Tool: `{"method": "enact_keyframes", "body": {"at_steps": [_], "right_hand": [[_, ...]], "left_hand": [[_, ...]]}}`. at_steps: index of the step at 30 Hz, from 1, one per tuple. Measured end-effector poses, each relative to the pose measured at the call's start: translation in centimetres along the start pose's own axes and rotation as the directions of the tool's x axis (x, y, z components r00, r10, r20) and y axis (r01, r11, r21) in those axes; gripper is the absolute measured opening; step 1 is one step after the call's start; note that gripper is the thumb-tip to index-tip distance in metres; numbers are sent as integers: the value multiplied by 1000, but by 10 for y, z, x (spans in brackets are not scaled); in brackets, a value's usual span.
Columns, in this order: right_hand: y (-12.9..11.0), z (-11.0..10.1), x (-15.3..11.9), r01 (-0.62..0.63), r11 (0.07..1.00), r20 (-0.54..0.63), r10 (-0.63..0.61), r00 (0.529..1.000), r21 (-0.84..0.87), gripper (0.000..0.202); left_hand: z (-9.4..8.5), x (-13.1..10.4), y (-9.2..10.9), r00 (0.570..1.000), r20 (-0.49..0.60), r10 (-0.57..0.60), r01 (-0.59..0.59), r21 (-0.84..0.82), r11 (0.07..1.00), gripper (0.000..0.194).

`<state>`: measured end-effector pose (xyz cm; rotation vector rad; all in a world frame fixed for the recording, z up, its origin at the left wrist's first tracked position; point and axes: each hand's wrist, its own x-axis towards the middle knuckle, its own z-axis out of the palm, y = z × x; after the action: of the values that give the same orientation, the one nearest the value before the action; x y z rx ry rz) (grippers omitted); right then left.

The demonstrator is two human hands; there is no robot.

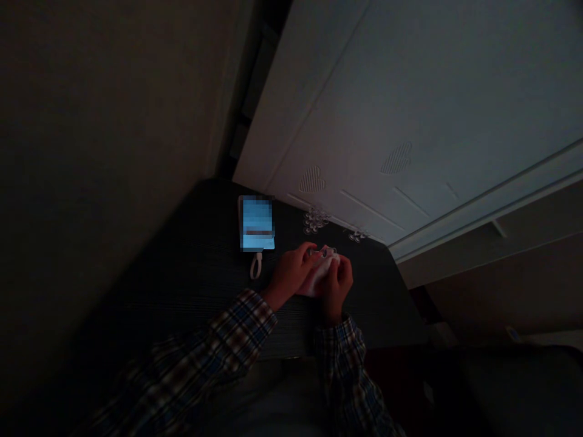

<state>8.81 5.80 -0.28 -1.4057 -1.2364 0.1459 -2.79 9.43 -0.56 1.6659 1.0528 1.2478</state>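
Pouch (314, 282), pale pinkish, apparently soft; one item. Location: over the tabletop (191, 285), directly between the wearer's two hands. Orientation: visible part slants from 7 o'clock to 1 o'clock; true long axis cannot be told, as fingers cover both sides.

Left hand (295, 267): at the pouch's 9 o'clock, thumb and forefinger closed on its upper edge. Right hand (337, 278): at 3 o'clock, fingertips pinching the opposite upper side. Hands near each other, pouch spanning the gap; both in contact, neither nearer. Whether the left fingertips also grip a small piece cannot be told in this gloom.

Small shiny piece (325, 252): at the pouch's upper edge, toward 12 o'clock, between the fingertips.

Larger cluster (316, 220) of shiny pieces: 12 o'clock from the pouch, nearer the left hand. Smaller cluster (357, 235): between 1 and 2 o'clock, nearer the right hand. Both lie before the white panel (359, 133).

Lit device (257, 223), screen blurred: between 10 and 11 o'clock, apart from the left hand; pale loop (256, 267) at its lower end.
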Motion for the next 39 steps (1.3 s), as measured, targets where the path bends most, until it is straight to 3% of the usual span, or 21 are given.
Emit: {"method": "enact_keyframes", "body": {"at_steps": [7,13,20,27,39], "right_hand": [[1,-1,1,11,1000,-7,-11,1000,-27,25],[-2,-1,0,13,999,-13,-14,1000,-51,26],[-2,0,0,3,1000,1,-3,1000,-21,25],[7,0,4,-24,999,-32,25,999,33,27],[11,0,4,-36,997,-15,37,999,66,28]], "left_hand": [[1,1,-1,999,12,33,-32,-39,999,31],[-3,4,1,998,36,-46,49,-70,996,32],[-1,4,-1,998,-44,-45,38,-153,987,32],[-2,5,2,989,141,-31,97,-493,865,29],[-5,5,9,962,272,-24,203,-655,728,19]]}}
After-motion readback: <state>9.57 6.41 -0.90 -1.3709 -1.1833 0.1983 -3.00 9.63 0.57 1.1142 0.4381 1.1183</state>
